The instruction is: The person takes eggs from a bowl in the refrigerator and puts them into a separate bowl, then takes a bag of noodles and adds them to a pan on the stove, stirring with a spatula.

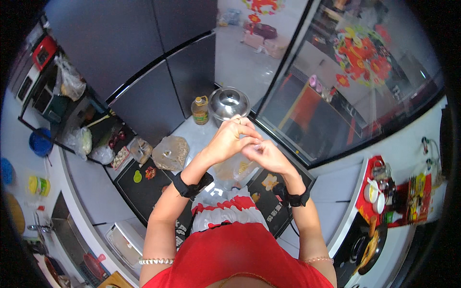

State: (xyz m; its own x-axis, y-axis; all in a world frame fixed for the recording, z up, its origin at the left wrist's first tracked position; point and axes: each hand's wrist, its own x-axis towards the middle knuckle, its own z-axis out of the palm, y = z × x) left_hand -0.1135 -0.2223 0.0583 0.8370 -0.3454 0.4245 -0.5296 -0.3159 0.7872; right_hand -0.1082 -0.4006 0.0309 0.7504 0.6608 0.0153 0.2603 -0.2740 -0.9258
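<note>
My left hand (232, 140) and my right hand (268, 154) meet in front of me, fingertips bent and touching or nearly so. Whether something thin is pinched between them is too small to make out. Directly below them is a clear plastic bag (237, 172) with pale yellowish contents; my hands hide its upper part, so I cannot tell if they grip it. Beyond my fingers a steel pot with a domed lid (229, 102) stands on the floor, beside a bottle of cooking oil (200, 111). Left of my forearm sits another plastic bag (171, 153) full of tan pieces.
A dark floor mat (129, 183) lies underfoot. Vegetables in bags (85, 140) fill the rack at left, near the sink (66, 223). At right are white bowls (371, 192) and a wok (372, 250) on the counter. A glass sliding door (309, 111) stands ahead, beside dark cabinet doors (144, 118).
</note>
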